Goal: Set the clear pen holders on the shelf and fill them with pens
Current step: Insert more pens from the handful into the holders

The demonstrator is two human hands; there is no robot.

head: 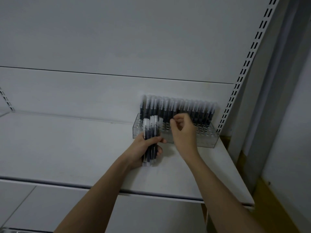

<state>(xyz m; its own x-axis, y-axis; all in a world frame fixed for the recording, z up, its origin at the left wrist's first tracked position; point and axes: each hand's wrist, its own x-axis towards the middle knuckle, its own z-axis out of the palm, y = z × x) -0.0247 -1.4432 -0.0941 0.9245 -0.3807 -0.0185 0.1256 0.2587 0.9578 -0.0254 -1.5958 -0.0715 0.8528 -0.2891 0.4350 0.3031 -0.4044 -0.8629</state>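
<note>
A: We see a pale grey shelf [84,148], plain, no pattern on it.

B: And we read the back panel [117,39] as the same flat grey, cut by one thin dark line.

A: The upright [249,52] at the right is white, with paired black slots running along it in a steady row.

B: The holder [207,140] we call clear, with rows of round holes showing through its top.

A: The pens [185,108] in it are dark, near black, with frosted whitish caps.

B: We see the same dark barrels and pale caps in the bundle [150,137].

A: Low at the right, a yellowish strip [277,207].
</note>
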